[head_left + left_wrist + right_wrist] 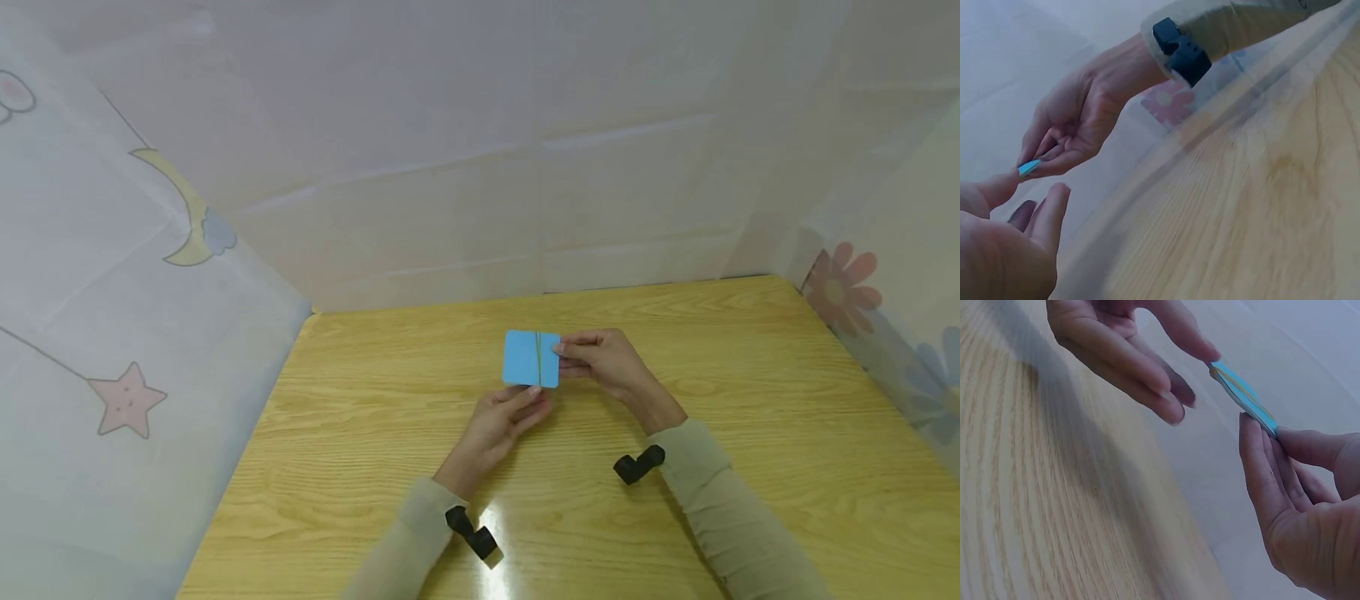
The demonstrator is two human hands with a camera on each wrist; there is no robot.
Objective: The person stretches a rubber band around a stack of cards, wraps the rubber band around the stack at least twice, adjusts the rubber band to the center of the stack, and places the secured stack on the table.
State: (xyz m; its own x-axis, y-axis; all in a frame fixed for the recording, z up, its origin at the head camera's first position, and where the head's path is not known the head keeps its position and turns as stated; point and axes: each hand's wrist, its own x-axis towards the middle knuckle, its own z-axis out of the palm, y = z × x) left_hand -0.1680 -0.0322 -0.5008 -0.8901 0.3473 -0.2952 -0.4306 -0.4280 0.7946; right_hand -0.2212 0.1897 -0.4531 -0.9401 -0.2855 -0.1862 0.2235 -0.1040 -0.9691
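Observation:
A thin stack of light-blue cards (520,358) with rounded corners is held up above the table. A yellowish rubber band (538,360) runs round it from top to bottom, nearer its right side. My right hand (609,362) pinches the right edge between thumb and fingers. The left hand (498,425) is below the cards, its thumb at their lower edge beside the band. In the right wrist view, the left fingers (1147,381) are extended and apart from the stack. Seen edge-on there, the cards (1244,397) show several thin layers.
A wood-grain table (360,467) lies under both hands. Pale printed sheets (450,167) rise at the back and both sides, with a star (127,400) on the left and a flower (843,287) on the right. Each sleeve carries a black wrist camera (639,464).

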